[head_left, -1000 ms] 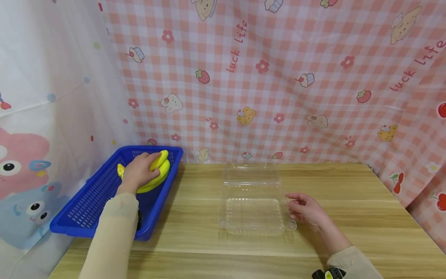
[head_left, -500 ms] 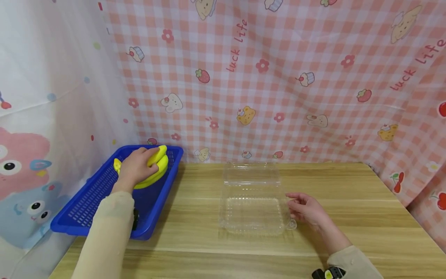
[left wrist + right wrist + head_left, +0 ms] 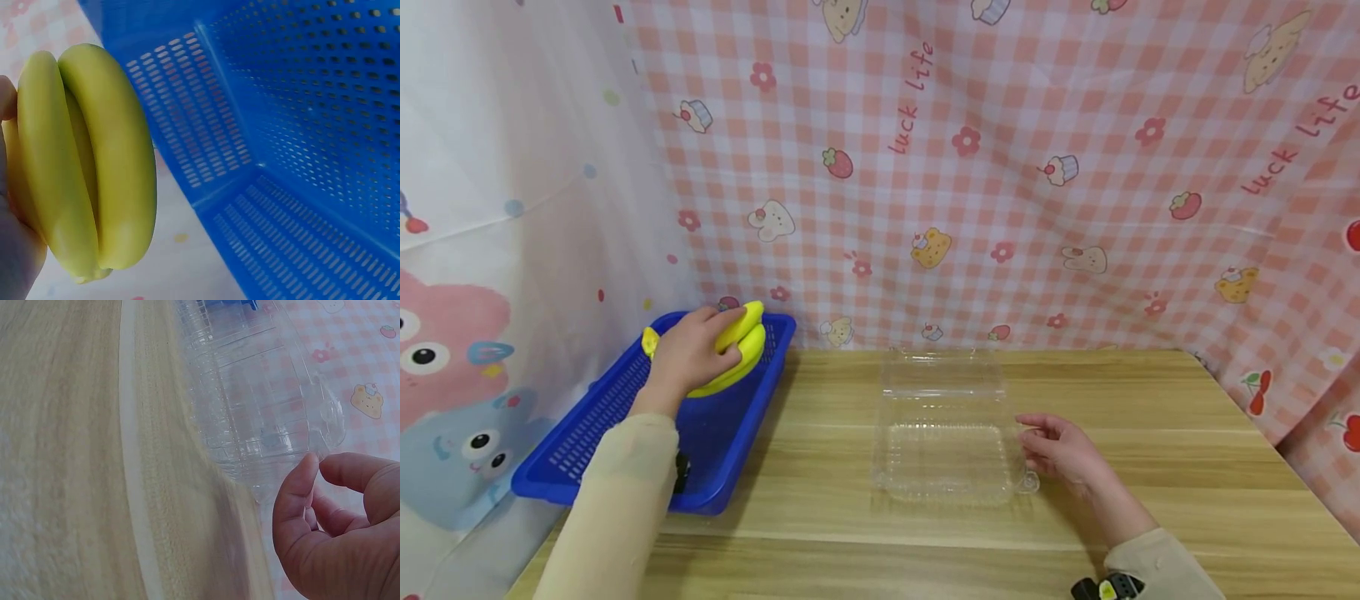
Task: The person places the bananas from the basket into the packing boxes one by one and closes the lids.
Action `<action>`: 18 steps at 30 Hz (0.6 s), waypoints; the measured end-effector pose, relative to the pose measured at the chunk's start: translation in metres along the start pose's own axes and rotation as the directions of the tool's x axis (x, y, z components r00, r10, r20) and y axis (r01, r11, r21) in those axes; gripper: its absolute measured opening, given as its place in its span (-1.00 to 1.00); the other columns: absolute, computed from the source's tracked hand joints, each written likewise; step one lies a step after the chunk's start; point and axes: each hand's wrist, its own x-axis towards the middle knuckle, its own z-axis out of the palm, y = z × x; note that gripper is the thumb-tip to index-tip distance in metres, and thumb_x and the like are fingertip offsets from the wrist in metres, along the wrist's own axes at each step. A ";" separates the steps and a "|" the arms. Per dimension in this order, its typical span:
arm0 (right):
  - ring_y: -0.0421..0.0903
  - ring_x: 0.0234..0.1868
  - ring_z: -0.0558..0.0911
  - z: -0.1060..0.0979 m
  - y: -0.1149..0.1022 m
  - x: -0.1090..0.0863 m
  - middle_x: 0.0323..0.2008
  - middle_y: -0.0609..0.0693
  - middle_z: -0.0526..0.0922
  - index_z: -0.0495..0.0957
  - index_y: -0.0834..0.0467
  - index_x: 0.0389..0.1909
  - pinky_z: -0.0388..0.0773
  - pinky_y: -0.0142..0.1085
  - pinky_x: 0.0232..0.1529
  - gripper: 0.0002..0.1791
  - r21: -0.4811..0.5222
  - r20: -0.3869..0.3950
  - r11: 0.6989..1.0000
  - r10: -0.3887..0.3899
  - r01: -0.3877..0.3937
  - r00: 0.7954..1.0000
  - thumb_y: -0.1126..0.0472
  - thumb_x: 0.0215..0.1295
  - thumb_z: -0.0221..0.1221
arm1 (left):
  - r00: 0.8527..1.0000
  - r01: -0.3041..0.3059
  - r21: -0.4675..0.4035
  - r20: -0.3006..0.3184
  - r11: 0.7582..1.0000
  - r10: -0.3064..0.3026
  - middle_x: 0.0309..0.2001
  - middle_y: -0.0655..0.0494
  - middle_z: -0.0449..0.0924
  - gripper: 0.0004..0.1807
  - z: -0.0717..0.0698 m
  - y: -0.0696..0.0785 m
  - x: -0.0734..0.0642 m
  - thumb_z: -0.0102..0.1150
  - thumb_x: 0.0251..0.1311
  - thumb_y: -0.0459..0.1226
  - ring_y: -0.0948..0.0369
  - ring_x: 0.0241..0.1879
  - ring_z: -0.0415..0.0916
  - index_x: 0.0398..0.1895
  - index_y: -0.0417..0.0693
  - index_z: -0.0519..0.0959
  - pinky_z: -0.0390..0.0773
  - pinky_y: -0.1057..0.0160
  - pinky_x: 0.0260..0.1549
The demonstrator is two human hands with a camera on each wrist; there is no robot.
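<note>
My left hand (image 3: 691, 354) grips a bunch of yellow bananas (image 3: 747, 348) over the far part of the blue plastic basket (image 3: 765, 392). In the left wrist view the bananas (image 3: 122, 162) hang beside the basket's perforated wall (image 3: 187, 112), the hand (image 3: 19, 256) curled round their far side and mostly hidden. Right of the basket, a clear plastic clamshell box (image 3: 947, 462) lies with its lid folded back. My right hand (image 3: 1063, 454) is at the box's right side. In the right wrist view its thumb and index finger pinch the edge of the box (image 3: 262, 406).
A wooden table (image 3: 820, 533) carries the basket on the left and the box in the middle. Behind stands a pink checked curtain (image 3: 880, 200), with a white printed curtain (image 3: 572, 208) at the left. A black device (image 3: 1105, 587) sits at the right wrist.
My left hand has lifted the bananas upward and slightly left from inside the basket. The right hand and the clear box have stayed put.
</note>
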 end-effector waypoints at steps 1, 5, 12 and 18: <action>-0.23 -0.39 0.53 0.000 0.000 0.000 -0.32 -0.03 0.47 0.18 0.53 0.33 0.60 -0.44 -0.39 -0.45 0.000 0.001 1.000 0.000 0.000 1.000 0.38 0.43 0.09 | 1.000 -0.008 -0.001 -0.005 1.000 0.008 -0.24 -0.10 0.50 -0.37 -0.001 0.001 0.000 0.20 0.07 -0.27 0.02 -0.42 0.35 0.31 -0.14 0.48 0.39 0.06 -0.43; -0.24 -0.39 0.53 0.000 0.000 0.000 -0.33 -0.03 0.47 0.18 0.54 0.33 0.60 -0.44 -0.39 -0.45 -0.003 0.004 1.000 0.000 0.000 1.000 0.39 0.43 0.09 | 0.999 -0.041 -0.005 -0.031 0.999 0.040 -0.21 -0.12 0.52 -0.37 -0.005 0.005 0.000 0.20 0.07 -0.29 0.01 -0.40 0.36 0.31 -0.13 0.48 0.40 0.05 -0.43; -0.24 -0.40 0.53 0.000 0.000 0.000 -0.32 -0.03 0.46 0.18 0.54 0.32 0.60 -0.45 -0.39 -0.45 0.003 0.000 1.000 -0.001 0.001 1.000 0.39 0.42 0.09 | 0.988 -0.110 -0.020 -0.110 0.994 0.107 -0.18 -0.14 0.55 -0.39 -0.013 0.015 0.001 0.21 0.04 -0.31 0.02 -0.40 0.38 0.27 -0.14 0.52 0.41 0.07 -0.46; -0.24 -0.40 0.53 0.000 0.000 0.000 -0.33 -0.03 0.46 0.18 0.54 0.32 0.60 -0.46 -0.40 -0.45 0.002 -0.002 1.000 -0.005 0.005 1.000 0.39 0.42 0.09 | 0.973 -0.165 -0.034 -0.171 0.986 0.157 -0.15 -0.16 0.58 -0.40 -0.017 0.021 0.003 0.22 0.01 -0.33 0.00 -0.37 0.43 0.24 -0.15 0.55 0.47 0.05 -0.43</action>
